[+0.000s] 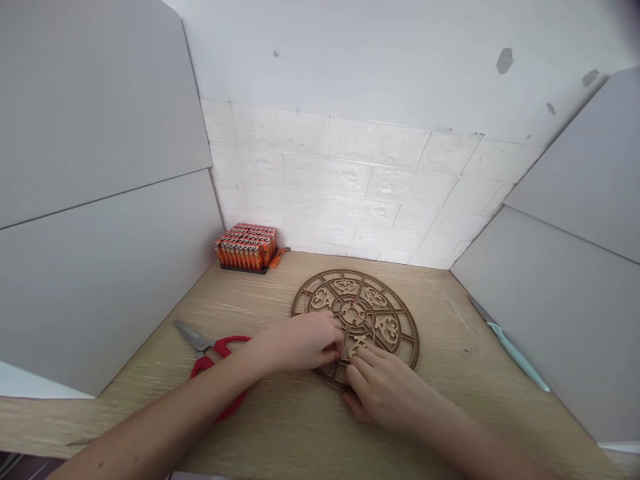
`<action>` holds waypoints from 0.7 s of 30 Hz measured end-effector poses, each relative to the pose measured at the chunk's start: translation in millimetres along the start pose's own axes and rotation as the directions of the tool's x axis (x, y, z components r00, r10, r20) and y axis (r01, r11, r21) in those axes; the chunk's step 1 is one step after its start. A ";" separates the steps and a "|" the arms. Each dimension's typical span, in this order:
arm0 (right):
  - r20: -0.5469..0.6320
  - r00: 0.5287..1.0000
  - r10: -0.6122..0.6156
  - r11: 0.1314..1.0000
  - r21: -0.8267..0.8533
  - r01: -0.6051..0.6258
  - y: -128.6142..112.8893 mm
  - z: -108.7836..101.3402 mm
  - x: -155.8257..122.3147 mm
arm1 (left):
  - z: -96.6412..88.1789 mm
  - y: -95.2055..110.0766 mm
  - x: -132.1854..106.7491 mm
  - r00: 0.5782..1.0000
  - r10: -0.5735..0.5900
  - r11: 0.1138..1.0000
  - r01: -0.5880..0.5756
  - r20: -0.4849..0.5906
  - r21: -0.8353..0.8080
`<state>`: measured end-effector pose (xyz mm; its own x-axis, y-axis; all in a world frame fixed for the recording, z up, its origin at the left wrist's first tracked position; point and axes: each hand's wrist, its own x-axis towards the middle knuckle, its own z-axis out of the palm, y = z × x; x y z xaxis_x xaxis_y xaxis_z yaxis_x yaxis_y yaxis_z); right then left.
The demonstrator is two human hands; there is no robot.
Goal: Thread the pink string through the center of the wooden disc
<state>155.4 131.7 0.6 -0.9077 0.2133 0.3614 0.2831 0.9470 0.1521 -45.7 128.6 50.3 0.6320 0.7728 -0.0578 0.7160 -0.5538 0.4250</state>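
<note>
Over the near edge of one round openwork disc (353,312), two bare hands work close together, just apart. The left hand (313,340) is curled with its fingers bunched over the disc; their tips are hidden, so I can't tell whether they grip anything. The right hand (383,383) bends its fingers inward at the near rim, touching it, and its grip is unclear too. A thin strand (373,327) by it is hard to trace. Five scroll ornaments show; the hands cover the rest. To the left lies one pair of red-handled scissors (201,345), partly under the left forearm; at far right, one knife (517,357). Behind, tightly packed orange metal-topped cylinders (245,248) defy counting.
</note>
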 end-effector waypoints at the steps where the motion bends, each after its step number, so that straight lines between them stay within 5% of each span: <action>1: -0.005 1.000 0.001 1.000 0.000 -0.001 -0.1 -0.4 0.1 | -0.3 0.6 0.0 1.000 -0.003 1.000 0.003 0.000 0.006; 21: -0.053 0.999 0.013 1.000 0.013 -0.013 1.2 -6.0 -0.2 | 0.2 3.9 -0.8 0.998 0.034 0.996 -0.030 -0.052 0.081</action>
<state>157.8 131.4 6.1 -0.8863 0.2128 0.4114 0.2905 0.9472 0.1358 -43.4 125.7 51.8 0.6395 0.7688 0.0039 0.7186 -0.5995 0.3524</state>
